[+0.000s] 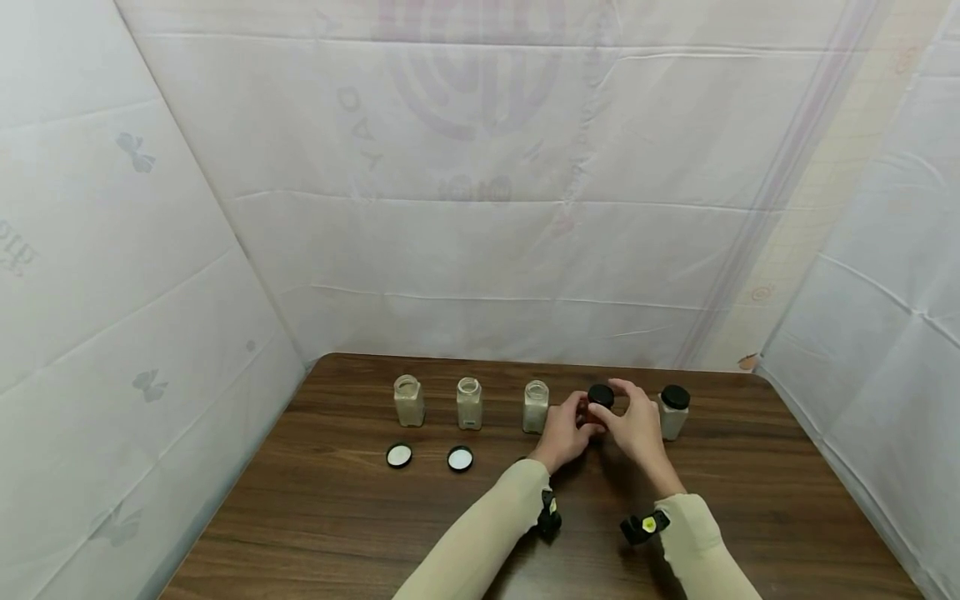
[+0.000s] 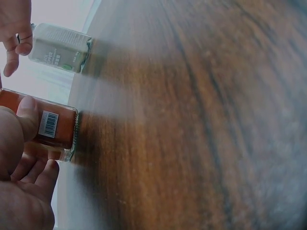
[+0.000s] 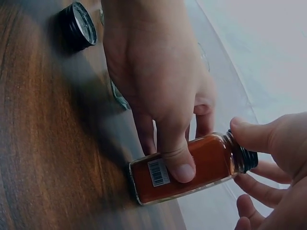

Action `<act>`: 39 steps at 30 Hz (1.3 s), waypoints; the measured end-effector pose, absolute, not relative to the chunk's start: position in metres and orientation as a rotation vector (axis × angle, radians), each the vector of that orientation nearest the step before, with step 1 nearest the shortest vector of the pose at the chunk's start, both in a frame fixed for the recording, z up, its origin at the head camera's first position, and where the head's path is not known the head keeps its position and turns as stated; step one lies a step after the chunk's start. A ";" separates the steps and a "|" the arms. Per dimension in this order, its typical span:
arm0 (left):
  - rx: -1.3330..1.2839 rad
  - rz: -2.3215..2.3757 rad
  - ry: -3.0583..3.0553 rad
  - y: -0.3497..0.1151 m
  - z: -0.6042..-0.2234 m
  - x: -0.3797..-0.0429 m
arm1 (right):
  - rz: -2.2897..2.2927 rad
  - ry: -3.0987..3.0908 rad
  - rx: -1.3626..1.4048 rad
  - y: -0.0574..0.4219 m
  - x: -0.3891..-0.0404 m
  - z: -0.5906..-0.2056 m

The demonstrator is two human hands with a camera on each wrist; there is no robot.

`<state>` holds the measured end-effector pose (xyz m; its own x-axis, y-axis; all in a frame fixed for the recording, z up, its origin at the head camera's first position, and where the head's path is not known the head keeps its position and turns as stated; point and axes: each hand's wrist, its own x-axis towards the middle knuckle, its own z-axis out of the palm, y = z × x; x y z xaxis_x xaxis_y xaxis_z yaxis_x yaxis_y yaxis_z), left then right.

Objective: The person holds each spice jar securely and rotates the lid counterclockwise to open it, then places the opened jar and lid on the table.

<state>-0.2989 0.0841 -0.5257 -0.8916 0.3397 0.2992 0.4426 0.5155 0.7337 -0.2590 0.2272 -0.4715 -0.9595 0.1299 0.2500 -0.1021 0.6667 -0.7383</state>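
Observation:
A square glass spice jar [image 3: 206,155] of red-orange powder stands on the table, a barcode sticker on its side. My left hand [image 1: 561,435] grips its body, thumb across the glass near the barcode in both wrist views. With thumb and fingers, my right hand [image 1: 637,427] pinches the black screw lid [image 3: 248,160] on top of that jar. To the right stands a pale spice jar [image 1: 672,414] under a black lid, its printed label partly legible as pepper in the left wrist view. Left of my left hand is a lidless pale jar [image 1: 536,408].
Two more lidless jars, the middle one [image 1: 469,406] and the leftmost one [image 1: 409,402], stand in the row. Before them lie two upturned lids [image 1: 461,458]. Another loose lid [image 3: 79,26] shows near my left wrist. White sheeting [image 1: 480,250] hangs behind the brown table [image 1: 337,517].

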 end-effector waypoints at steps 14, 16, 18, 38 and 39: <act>-0.691 -1.340 -2.613 0.085 -0.527 -0.299 | 1.175 -2.547 -0.068 0.225 -0.262 -0.476; -0.694 -1.334 -2.608 0.084 -0.527 -0.299 | 1.165 -2.547 -0.047 0.225 -0.262 -0.476; -0.696 -1.329 -2.606 0.084 -0.526 -0.300 | 1.159 -2.549 -0.028 0.225 -0.262 -0.476; -0.698 -1.336 -2.625 0.082 -0.524 -0.299 | 1.170 -2.623 0.036 0.227 -0.261 -0.466; -0.698 -1.339 -2.623 0.082 -0.524 -0.299 | 1.173 -2.617 0.047 0.228 -0.261 -0.467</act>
